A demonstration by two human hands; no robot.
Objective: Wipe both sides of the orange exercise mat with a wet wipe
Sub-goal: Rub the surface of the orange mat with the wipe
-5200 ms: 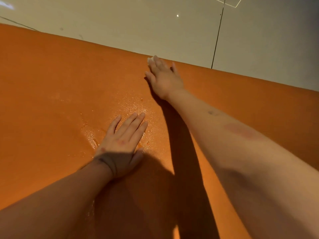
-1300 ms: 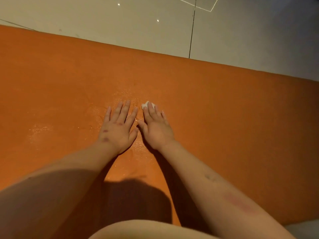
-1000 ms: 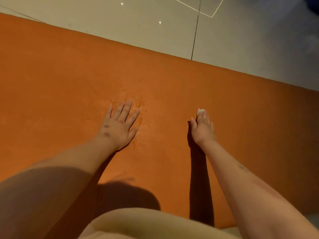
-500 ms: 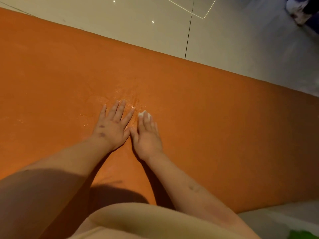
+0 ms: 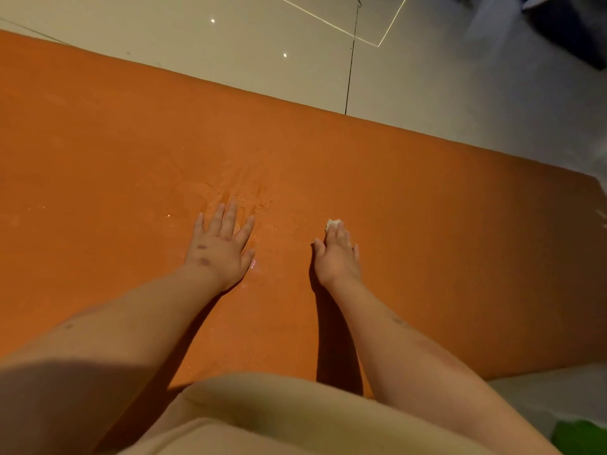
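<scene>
Orange exercise mat [image 5: 427, 224]: lay flat on pale floor tiles [image 5: 230, 44], upper face showing, stretched across the view from 9 o'clock to 3 o'clock. Left hand [image 5: 220, 247]: pressed palm-down near the centre, fingers [image 5: 230, 211] straight and spread apart, gripping nothing, just at 6 o'clock of a glistening wet patch [image 5: 243, 198]. Right hand [image 5: 336, 257]: rested flat at 3 o'clock of the left, clearly apart from it, fingers straight and close together, pressing a small wadded wet wipe [image 5: 332, 223] onto the mat, with only a white tip showing past the fingertips at 12 o'clock. Half a second before, sat right beside the left hand; since then swept out toward 3 o'clock, with the left kept planted as a brace. Matched the outward reach of a second ago, so judged a side-to-side scrubbing stroke, carried from the damp zone onto drier-looking surface. Meant progress on the upper face only: sheen confined to the middle, stretches toward 9 and 3 o'clock matt and probably unwiped. Underside hidden; flipping judged not yet done. Beige clothing [image 5: 295, 415] at 6 o'clock; green object [image 5: 581, 438] at the 5 o'clock corner, too cropped to name.
</scene>
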